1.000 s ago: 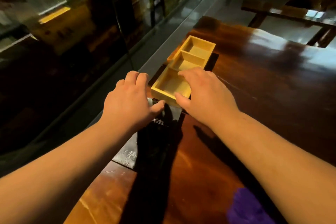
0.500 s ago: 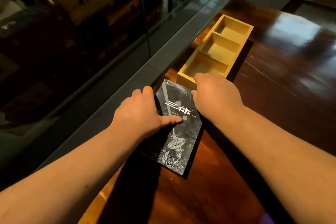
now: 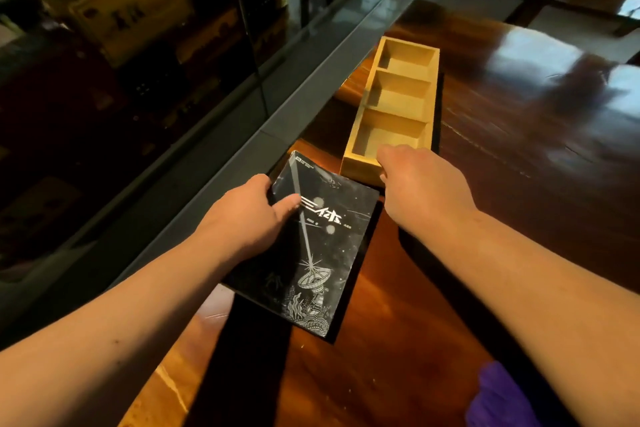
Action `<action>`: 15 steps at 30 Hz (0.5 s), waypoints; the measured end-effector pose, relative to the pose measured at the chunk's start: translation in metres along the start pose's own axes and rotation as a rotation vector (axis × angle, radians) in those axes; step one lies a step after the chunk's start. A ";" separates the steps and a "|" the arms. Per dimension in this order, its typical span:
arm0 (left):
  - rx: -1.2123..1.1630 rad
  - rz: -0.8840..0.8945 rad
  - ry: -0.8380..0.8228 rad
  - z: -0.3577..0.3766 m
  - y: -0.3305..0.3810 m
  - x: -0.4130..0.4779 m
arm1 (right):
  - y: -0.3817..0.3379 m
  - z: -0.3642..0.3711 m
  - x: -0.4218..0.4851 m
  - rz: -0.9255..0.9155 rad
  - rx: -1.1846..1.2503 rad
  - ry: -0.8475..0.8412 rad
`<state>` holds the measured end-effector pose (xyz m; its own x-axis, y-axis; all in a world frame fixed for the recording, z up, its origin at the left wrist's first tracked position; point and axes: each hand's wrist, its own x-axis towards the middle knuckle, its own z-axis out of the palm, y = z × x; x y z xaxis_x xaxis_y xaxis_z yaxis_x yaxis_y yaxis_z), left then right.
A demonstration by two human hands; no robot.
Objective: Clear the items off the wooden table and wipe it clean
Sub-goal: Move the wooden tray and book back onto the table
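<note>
The bench [image 3: 519,156] lay open to the right of the wooden tray [image 3: 398,107]. On the left a grey ledge [image 3: 311,80] and glass wall [image 3: 138,80] hemmed in tray and black book [image 3: 325,253], which sat just beside each other. A purple cloth [image 3: 498,399] occupied the near edge.

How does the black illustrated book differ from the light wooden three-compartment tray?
The black illustrated book is flat, dark and closed, with white cover art; the light wooden three-compartment tray is pale, plain, open-topped and empty. The book lies nearer the person, under the left hand; the tray sits farther back, the right hand at its near end. Both rest along the dark wooden table's left edge.
</note>
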<state>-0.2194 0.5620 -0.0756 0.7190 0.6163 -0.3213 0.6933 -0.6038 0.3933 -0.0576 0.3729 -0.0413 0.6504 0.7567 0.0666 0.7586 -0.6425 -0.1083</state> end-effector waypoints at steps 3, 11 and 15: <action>-0.051 0.048 0.026 -0.009 0.012 0.003 | 0.033 -0.008 -0.018 0.018 -0.023 0.007; -0.124 0.154 0.152 -0.014 0.110 0.004 | 0.131 -0.048 -0.098 0.149 -0.017 0.037; -0.209 0.189 0.161 0.005 0.184 0.002 | 0.169 -0.065 -0.153 0.184 -0.032 0.046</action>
<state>-0.0901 0.4501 -0.0079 0.8058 0.5850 -0.0920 0.5113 -0.6089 0.6065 -0.0266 0.1406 -0.0054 0.7788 0.6203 0.0936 0.6271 -0.7736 -0.0911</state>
